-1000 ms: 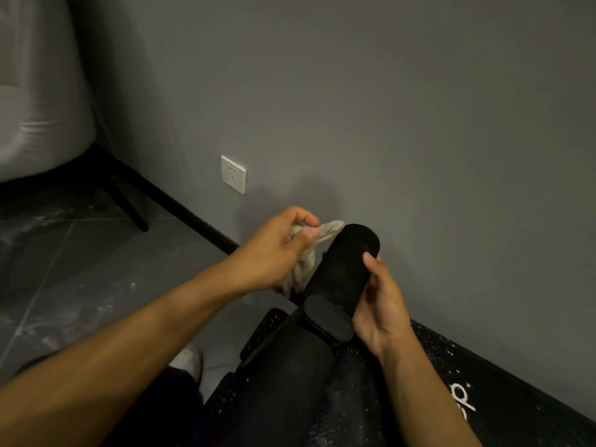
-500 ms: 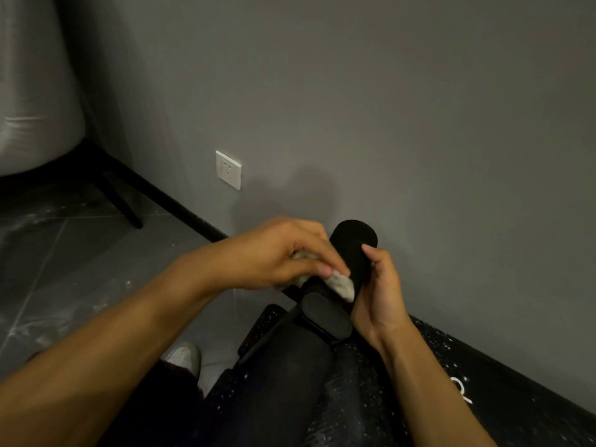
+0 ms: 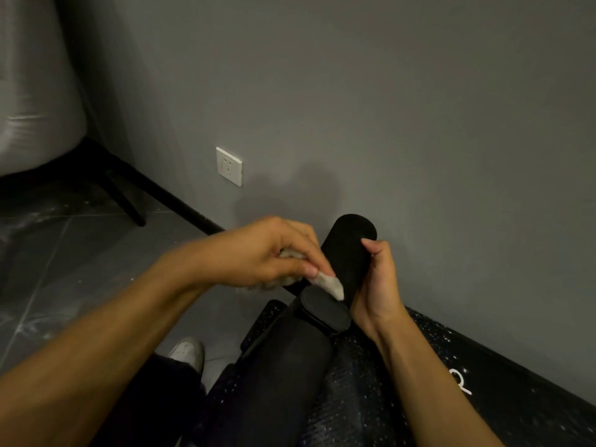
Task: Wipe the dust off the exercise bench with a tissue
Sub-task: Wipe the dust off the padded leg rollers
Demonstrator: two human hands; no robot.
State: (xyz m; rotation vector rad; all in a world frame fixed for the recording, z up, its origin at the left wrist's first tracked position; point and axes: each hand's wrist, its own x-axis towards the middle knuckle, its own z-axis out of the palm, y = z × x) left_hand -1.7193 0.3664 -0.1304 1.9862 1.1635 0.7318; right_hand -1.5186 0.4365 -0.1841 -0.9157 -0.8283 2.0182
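The black exercise bench (image 3: pixel 516 401) runs along the grey wall at the lower right, its pad speckled with dust. A black foam roller (image 3: pixel 350 250) rises from it toward the wall, with a black end cap (image 3: pixel 322 309) just below. My left hand (image 3: pixel 258 253) holds a crumpled off-white tissue (image 3: pixel 329 283) and presses it against the roller's left side near the cap. My right hand (image 3: pixel 379 285) grips the roller from the right, thumb on its upper part.
A white wall socket (image 3: pixel 229 166) sits low on the grey wall. A black skirting strip (image 3: pixel 167 198) follows the wall base. A white wrapped object on black legs (image 3: pixel 35 91) stands at the far left. My white shoe (image 3: pixel 188 351) rests on the dusty grey floor tiles.
My left hand carried the tissue from the roller's upper left down across its side to just above the end cap. My right hand kept its grip on the roller.
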